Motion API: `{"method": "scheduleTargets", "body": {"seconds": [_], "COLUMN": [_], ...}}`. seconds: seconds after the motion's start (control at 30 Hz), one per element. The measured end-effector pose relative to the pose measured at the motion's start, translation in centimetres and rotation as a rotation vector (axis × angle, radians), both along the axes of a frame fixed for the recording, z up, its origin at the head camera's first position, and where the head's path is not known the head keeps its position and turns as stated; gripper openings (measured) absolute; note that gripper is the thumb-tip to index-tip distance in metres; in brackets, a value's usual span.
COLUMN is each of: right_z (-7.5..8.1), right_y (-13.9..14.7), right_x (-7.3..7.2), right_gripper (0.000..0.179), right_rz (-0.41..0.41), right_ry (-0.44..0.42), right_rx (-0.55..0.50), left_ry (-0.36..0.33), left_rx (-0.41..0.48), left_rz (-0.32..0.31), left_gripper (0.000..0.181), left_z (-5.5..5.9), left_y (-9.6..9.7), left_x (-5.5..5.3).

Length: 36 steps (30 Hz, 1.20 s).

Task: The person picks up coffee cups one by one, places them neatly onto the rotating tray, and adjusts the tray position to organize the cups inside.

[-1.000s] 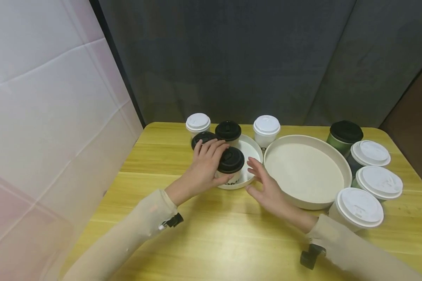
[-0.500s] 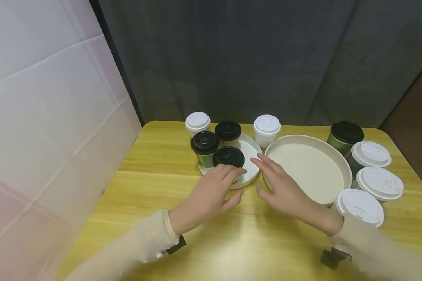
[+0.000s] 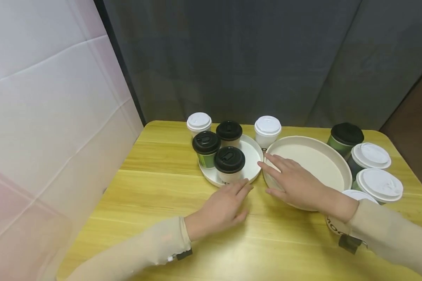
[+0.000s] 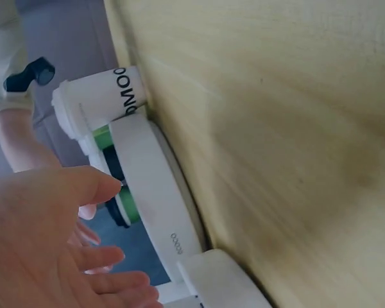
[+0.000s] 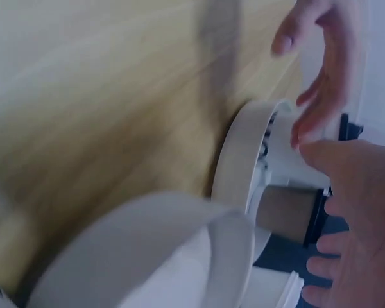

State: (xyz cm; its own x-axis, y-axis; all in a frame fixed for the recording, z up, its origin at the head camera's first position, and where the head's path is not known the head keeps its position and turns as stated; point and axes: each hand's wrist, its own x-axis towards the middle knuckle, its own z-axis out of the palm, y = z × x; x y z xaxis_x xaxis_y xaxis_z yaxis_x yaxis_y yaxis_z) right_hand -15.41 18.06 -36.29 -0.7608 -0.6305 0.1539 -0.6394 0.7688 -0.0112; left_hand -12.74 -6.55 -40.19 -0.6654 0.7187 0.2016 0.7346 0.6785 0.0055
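My left hand [image 3: 221, 208] has relaxed fingers and holds nothing. It hovers just in front of a small white round tray [image 3: 254, 152]. Three paper coffee cups stand on that tray: a pale cup with a black lid [image 3: 229, 160] nearest the hand, a green one [image 3: 206, 150] at left and a brown one [image 3: 229, 132] behind. My right hand [image 3: 297, 183], fingers loosely extended, is over the left front rim of a larger cream round tray [image 3: 309, 162]. In the right wrist view my right hand [image 5: 366, 218] has nothing between thumb and fingers.
White-lidded cups stand behind the small tray, one at left [image 3: 199, 123] and one at right [image 3: 267, 128]. Along the cream tray's right side are a green black-lidded cup [image 3: 344, 140] and several white-lidded cups [image 3: 379, 183]. A pale fabric wall [image 3: 63, 117] borders the left.
My left hand has come off the black-lidded cups and drawn back toward me, now in front of the tray. My right hand has moved right, over the cream tray's rim.
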Motion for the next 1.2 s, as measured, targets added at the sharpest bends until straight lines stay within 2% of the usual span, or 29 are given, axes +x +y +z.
{"method": "scheduleTargets", "body": {"seconds": [0.17,0.43,0.93,1.2], "right_z": [0.0,-0.2,-1.0,-1.5], "right_y": [0.6,0.8,0.8,0.4], "right_x": [-1.0,-1.6,-1.8,-1.8], "right_gripper": [0.071,0.069,0.07,0.07], "right_rz": [0.029,0.055,0.039,0.043], "right_ry": [-0.01,-0.057,-0.128,-0.149], "right_rx": [0.08,0.119,0.128,0.133], "left_ry": [0.004,-0.008,-0.062,-0.069], "left_rx": [-0.047,-0.076,-0.053,-0.031], "left_rz": [0.021,0.058,0.093,0.11], "left_gripper": [0.072,0.075,0.072,0.069], "left_z": [-0.7,-1.3,-1.0,-0.8], "left_y": [0.1,0.1,0.1,-0.5], "left_x": [0.1,0.2,0.3,0.2]}}
